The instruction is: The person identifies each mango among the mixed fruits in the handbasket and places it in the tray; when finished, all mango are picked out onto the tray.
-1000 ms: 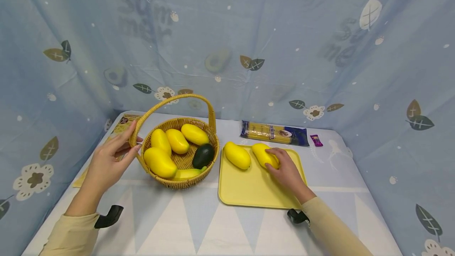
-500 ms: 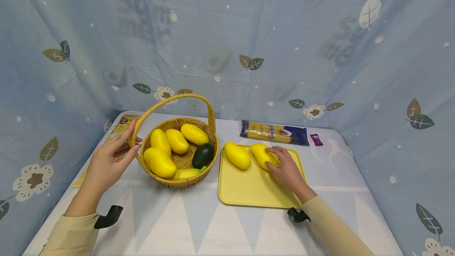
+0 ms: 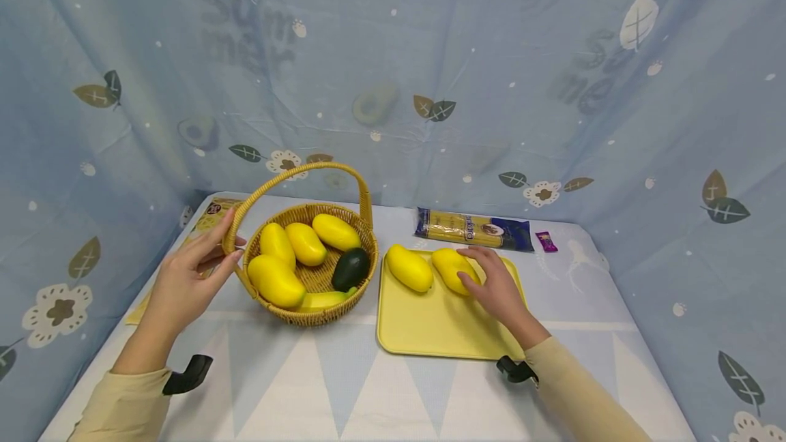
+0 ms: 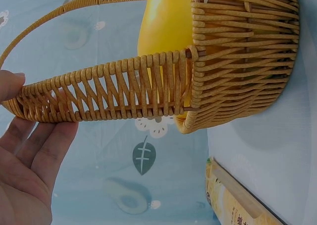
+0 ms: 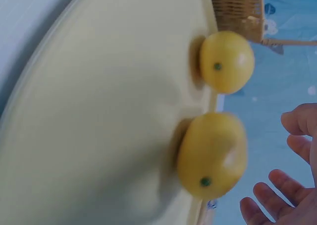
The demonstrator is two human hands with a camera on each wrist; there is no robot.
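Mostly bare tray (image 3: 424, 326), mangoes (image 3: 409, 269) near edge.

Wht tblcloth (image 3: 295, 387) w/ pale-blue triangles in front. Nr its back edge a blue-&-gold pkt (image 3: 454, 225) lies flat, small purple pkt (image 3: 546, 242) just beside its R end. Yellow pkt (image 3: 215, 210) far L, partly hidden. Behind & both sides: blue curtain (image 3: 393, 39) w/ leaf & flower prints.
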